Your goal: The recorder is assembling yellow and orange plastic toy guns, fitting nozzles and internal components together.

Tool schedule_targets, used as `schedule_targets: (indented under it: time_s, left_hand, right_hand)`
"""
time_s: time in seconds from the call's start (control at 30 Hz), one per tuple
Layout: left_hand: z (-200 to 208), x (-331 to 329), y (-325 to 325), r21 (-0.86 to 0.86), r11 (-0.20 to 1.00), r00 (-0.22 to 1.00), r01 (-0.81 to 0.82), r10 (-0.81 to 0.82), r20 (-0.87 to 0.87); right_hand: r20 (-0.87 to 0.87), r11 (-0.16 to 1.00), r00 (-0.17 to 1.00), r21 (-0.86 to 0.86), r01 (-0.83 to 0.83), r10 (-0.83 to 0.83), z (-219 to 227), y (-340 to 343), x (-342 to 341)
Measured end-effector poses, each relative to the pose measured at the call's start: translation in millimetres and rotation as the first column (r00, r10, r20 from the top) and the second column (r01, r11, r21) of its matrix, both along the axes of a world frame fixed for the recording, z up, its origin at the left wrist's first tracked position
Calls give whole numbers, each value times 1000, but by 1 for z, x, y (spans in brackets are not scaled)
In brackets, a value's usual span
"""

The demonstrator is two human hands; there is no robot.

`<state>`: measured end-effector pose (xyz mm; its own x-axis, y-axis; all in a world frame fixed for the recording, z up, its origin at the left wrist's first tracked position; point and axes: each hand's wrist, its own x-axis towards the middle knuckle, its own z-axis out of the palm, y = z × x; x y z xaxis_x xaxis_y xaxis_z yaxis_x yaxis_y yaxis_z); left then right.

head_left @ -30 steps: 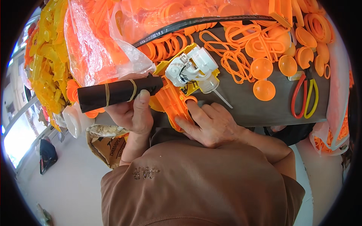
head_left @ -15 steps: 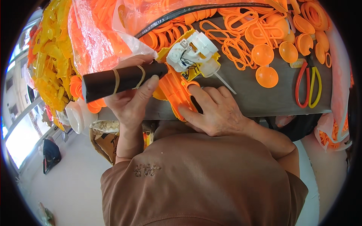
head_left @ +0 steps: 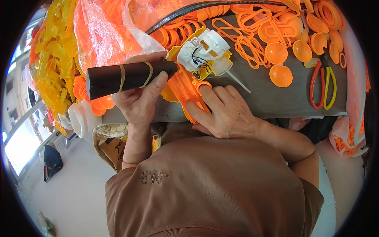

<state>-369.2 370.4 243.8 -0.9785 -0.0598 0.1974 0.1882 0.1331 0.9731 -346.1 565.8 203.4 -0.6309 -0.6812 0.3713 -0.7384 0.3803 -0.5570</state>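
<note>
In my left hand (head_left: 143, 94) is a black electric screwdriver (head_left: 112, 79) with two rubber bands around its body. Its narrow end meets an orange and yellow plastic shell (head_left: 184, 89) at the table's front edge; the tip itself is hidden. A white mechanism (head_left: 197, 53) with thin dark wires and a pale stem sits in the yellow far part of this shell. My right hand (head_left: 227, 108) grips the orange near part, index finger by an orange ring and thumb along the side.
Orange loops (head_left: 252, 47) and round orange cups (head_left: 281, 76) lie on the grey table (head_left: 292, 98). Cutters with red and yellow handles (head_left: 323, 87) rest at the right. Yellow parts (head_left: 55, 71) are heaped at the left, beside a clear bag of orange parts (head_left: 104, 35).
Hands, screwdriver and shell keep almost the same places relative to each other. The screwdriver's near end sits slightly higher and more level; the whole view has shifted a little.
</note>
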Motion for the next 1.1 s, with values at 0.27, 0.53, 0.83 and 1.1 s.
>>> schedule_targets:
  time_s: [0.27,0.53,0.83,1.1]
  left_hand:
    - [-5,-2,-5,28,1000,999,-9,11,-52]
    - [-3,-1,-10,49,999,1000,-5,5,0]
    - [-4,0,-6,-2,1000,1000,-1,1,-25]
    - [-6,0,-2,29,999,999,-44,44,0]
  right_hand:
    - [-29,1000,999,9,-18,18,-2,-1,-1]
    - [-30,1000,1000,-7,-8,8,-6,0,0]
    - [47,1000,999,10,-27,27,-2,0,-1]
    - [48,999,998,-2,44,-43,-1,1,1]
